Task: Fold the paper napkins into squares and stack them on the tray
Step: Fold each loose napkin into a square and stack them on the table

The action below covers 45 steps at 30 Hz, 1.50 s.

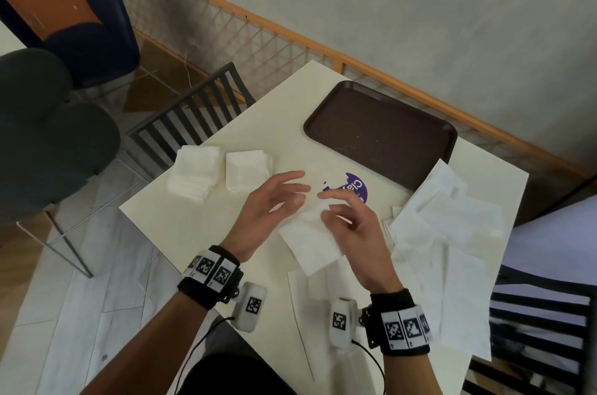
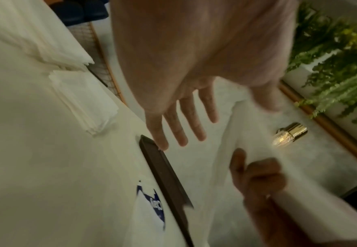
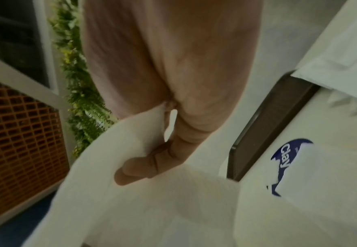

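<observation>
A white paper napkin (image 1: 310,246) hangs lifted just above the table's middle. My right hand (image 1: 327,202) pinches its upper edge, fingers curled round the paper (image 3: 152,200) in the right wrist view. My left hand (image 1: 292,194) hovers beside it on the left, fingers straight and spread (image 2: 179,127), holding nothing; its thumb is close to the napkin's edge (image 2: 236,133). The brown tray (image 1: 381,136) lies empty at the back of the table. Two stacks of folded napkins (image 1: 247,170) (image 1: 193,173) sit on the table to the left.
A loose pile of unfolded napkins (image 1: 445,226) covers the table's right side, and another flat sheet (image 1: 310,291) lies at the near edge. A purple sticker (image 1: 357,187) marks the cream table (image 1: 193,226). Dark chairs (image 1: 193,113) stand at the left and right.
</observation>
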Available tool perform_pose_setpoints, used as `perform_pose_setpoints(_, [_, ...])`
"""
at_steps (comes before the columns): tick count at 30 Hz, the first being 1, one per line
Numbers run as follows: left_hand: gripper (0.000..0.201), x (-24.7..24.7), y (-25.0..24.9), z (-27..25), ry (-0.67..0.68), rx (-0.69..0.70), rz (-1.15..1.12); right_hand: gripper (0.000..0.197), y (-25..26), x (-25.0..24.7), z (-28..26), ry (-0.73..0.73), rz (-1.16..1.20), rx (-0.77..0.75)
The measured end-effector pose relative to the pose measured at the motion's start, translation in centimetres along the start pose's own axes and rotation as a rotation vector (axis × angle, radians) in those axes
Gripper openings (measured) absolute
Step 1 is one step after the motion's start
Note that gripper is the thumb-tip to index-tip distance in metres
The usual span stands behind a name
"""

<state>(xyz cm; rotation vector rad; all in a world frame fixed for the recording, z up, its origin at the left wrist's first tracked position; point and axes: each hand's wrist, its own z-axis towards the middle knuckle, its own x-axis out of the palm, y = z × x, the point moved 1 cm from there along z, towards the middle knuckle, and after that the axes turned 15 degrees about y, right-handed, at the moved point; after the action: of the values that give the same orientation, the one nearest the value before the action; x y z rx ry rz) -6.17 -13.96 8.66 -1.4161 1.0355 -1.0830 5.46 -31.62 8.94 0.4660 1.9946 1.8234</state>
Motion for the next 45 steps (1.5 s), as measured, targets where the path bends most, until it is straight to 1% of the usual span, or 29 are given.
perform_pose_setpoints(2, [0.061,-0.7,0.2,-0.8,0.128,0.020,0.057,0.031,-0.1,0.0,0.0,-0.021,0.037,0.001])
perform_pose_setpoints(3, [0.066,-0.7,0.2,-1.1,0.172,0.004,0.066,0.031,-0.2,0.1,0.1,-0.026,0.064,0.007])
perform_pose_setpoints(4, [0.064,-0.8,0.2,-1.3,0.178,-0.023,0.068,0.029,-0.2,0.3,0.3,-0.024,0.083,0.014])
perform_pose_setpoints(5, [0.056,-0.7,0.3,-1.3,0.147,-0.046,0.073,0.028,-0.2,0.5,0.5,-0.022,0.086,0.018])
perform_pose_setpoints(8, [0.026,-0.9,1.0,-1.0,-0.019,-0.070,0.104,0.029,-0.4,1.0,1.0,-0.039,0.023,-0.001])
perform_pose_setpoints(10, [0.018,-1.2,1.4,-0.8,-0.085,-0.074,0.153,0.029,-0.6,1.4,1.4,-0.054,-0.063,-0.007])
perform_pose_setpoints(13, [0.015,-1.8,1.7,-0.8,-0.120,-0.092,0.204,0.026,-1.0,1.8,2.0,-0.062,-0.147,0.015])
perform_pose_setpoints(16, [0.017,-2.6,2.0,-1.0,-0.121,-0.078,0.324,0.021,-1.0,2.5,2.8,-0.156,-0.335,0.013])
perform_pose_setpoints(18, [0.017,-2.9,1.9,-1.1,-0.078,-0.068,0.403,0.027,-1.4,3.2,3.4,-0.190,-0.473,0.009])
perform_pose_setpoints(19, [0.016,-3.0,1.8,-1.1,-0.063,-0.060,0.424,0.030,-1.7,3.8,4.0,-0.172,-0.497,0.003])
perform_pose_setpoints(21, [0.016,-3.4,1.4,-1.1,-0.070,-0.041,0.452,0.033,-2.4,4.9,5.1,-0.084,-0.519,-0.024])
perform_pose_setpoints(23, [0.017,-4.3,1.1,-0.9,-0.136,-0.041,0.460,0.034,-2.8,5.5,6.2,-0.059,-0.531,-0.072])
perform_pose_setpoints(26, [0.018,-6.1,0.6,-1.0,-0.236,-0.074,0.297,0.032,-2.5,5.7,7.6,-0.176,-0.414,-0.092])
perform_pose_setpoints(27, [0.017,-6.7,0.3,-1.0,-0.247,-0.074,0.259,0.029,-2.3,5.9,8.0,-0.199,-0.374,-0.078])
perform_pose_setpoints(29, [0.016,-8.0,-0.1,-0.8,-0.283,-0.064,0.269,0.020,-2.0,6.8,8.8,-0.174,-0.299,-0.050])
perform_pose_setpoints(31, [0.015,-9.7,-0.4,-0.3,-0.377,-0.051,0.313,0.025,-1.9,7.6,9.7,-0.119,-0.253,-0.037])
perform_pose_setpoints(33, [0.013,-11.9,-0.3,0.3,-0.489,-0.044,0.353,0.027,-2.1,8.4,10.9,-0.093,-0.262,-0.039])
perform_pose_setpoints(35, [0.009,-13.9,0.1,0.7,-0.544,-0.030,0.406,0.022,-2.6,9.2,12.6,-0.127,-0.274,-0.027])
perform_pose_setpoints(37, [0.013,-15.2,0.9,0.7,-0.590,-0.019,0.497,0.014,-3.7,9.8,15.2,-0.164,-0.301,-0.004])
perform_pose_setpoints(39, [0.014,-15.7,1.6,0.2,-0.633,-0.028,0.545,0.010,-5.3,10.3,18.1,-0.148,-0.364,0.056])
perform_pose_setpoints(41, [0.014,-15.4,2.6,-0.4,-0.644,-0.066,0.543,0.013,-6.6,10.5,20.5,-0.073,-0.416,0.162])
perform_pose_setpoints(43, [0.012,-14.6,3.6,-1.1,-0.607,-0.100,0.550,0.016,-7.2,10.3,21.5,0.018,-0.472,0.264])
perform_pose_setpoints(44, [0.012,-14.0,4.2,-1.5,-0.581,-0.104,0.553,0.017,-7.2,9.9,21.4,0.042,-0.510,0.292])
perform_pose_setpoints(45, [0.011,-13.4,4.8,-1.9,-0.556,-0.112,0.549,0.018,-7.0,9.3,21.0,0.042,-0.558,0.286])
